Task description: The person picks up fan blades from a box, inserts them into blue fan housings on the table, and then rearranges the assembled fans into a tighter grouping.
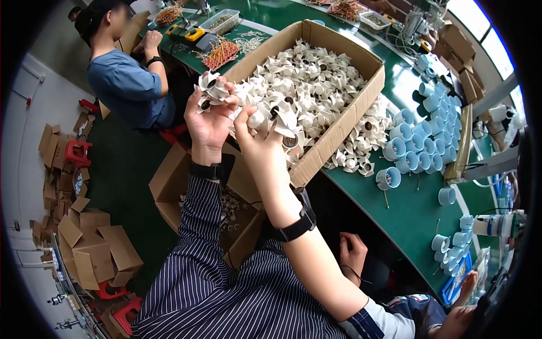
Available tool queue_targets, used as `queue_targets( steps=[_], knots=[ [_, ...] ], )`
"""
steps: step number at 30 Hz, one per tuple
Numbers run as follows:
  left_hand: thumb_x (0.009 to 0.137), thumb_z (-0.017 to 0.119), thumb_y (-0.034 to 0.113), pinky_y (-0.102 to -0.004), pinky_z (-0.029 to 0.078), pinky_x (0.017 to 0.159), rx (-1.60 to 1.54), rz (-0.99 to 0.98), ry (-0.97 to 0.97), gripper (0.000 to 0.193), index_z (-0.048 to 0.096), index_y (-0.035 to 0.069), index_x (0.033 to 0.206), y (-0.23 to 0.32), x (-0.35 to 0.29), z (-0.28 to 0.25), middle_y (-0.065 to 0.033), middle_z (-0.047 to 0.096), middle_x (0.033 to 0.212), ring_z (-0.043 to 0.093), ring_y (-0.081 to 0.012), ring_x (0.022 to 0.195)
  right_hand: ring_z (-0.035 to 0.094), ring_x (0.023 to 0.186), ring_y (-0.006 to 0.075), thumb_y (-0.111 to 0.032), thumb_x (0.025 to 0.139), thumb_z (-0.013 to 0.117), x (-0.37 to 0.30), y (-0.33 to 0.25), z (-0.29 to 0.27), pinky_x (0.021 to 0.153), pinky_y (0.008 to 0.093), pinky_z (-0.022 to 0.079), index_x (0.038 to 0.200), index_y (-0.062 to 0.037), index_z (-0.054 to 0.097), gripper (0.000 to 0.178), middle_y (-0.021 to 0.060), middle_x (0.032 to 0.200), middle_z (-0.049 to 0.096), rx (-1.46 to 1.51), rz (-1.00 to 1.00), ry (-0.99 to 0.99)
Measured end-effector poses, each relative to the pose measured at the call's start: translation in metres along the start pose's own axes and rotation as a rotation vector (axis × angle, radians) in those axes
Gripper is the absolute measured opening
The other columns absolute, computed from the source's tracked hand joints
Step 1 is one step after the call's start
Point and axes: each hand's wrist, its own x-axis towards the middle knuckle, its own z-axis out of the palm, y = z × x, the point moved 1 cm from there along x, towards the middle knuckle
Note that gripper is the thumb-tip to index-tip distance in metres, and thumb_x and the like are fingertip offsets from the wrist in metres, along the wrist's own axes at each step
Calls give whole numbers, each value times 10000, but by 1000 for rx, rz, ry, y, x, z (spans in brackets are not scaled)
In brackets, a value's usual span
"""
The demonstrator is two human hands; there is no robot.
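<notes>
Over the near left corner of a large cardboard box (339, 144), my left hand (206, 131) is turned palm up. Its curled fingers hold a few small white bladed impellers (213, 83) with dark round centres. Just to the right, my right hand (261, 151) has its thumb and fingers around another white impeller (287, 120); part of its grip is hidden. The box is filled with a heap of similar impellers (316, 85). Black bands circle both my wrists.
More impellers (361, 135) lie beside the box on the green table (367, 198). Light blue cups (415, 144) stand at the right. Below the box is an open carton (169, 181). A co-worker (127, 79) sits far left; another person's hand (353, 254) is near my right forearm.
</notes>
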Motion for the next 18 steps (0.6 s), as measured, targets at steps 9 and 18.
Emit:
queue_targets(
  steps=[9, 18],
  knots=[
    [945, 827, 225, -392, 528, 852, -52, 20, 19, 515, 645, 106, 1411, 0, 0, 1, -131, 670, 1251, 625, -297, 1148, 568, 1297, 234, -58, 915, 818, -103, 39, 70, 1125, 359, 457, 1399, -105, 562, 550, 79, 1316, 563, -99, -85, -176],
    [937, 827, 188, -396, 531, 860, -36, 19, -48, 459, 642, 62, 1338, -6, 3, 8, -134, 639, 1265, 610, -289, 1152, 768, 805, 282, 17, 961, 707, -350, -79, 61, 793, 363, 601, 993, 5, 802, 101, 180, 924, 776, 2098, 1020, -408]
  ],
)
